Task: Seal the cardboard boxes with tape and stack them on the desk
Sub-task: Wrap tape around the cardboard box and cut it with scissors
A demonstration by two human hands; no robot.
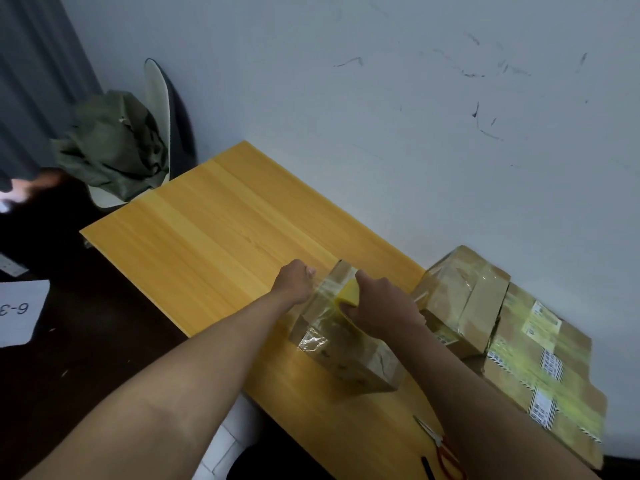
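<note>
Two hands on it: my right hand (pixel 377 303) grips the yellow tape roll (pixel 347 295) atop the small brown cardboard box (pixel 346 344) mid-desk, my left hand (pixel 294 280) pinches the clear strip's end (pixel 323 287). If my pull slackens, I reckon the tape wrinkles or sticks crooked. Beyond, the taped box stack (pixel 502 327) sits close enough to get bumped.

A box (pixel 346 341) lies on the desk (pixel 214 230), stacked boxes (pixel 502 323) to its right.

Scuffed white wall (pixel 381 98), grey curtain (pixel 31 81), chair (pixel 162 109) draped with green cloth (pixel 110 143)
</note>
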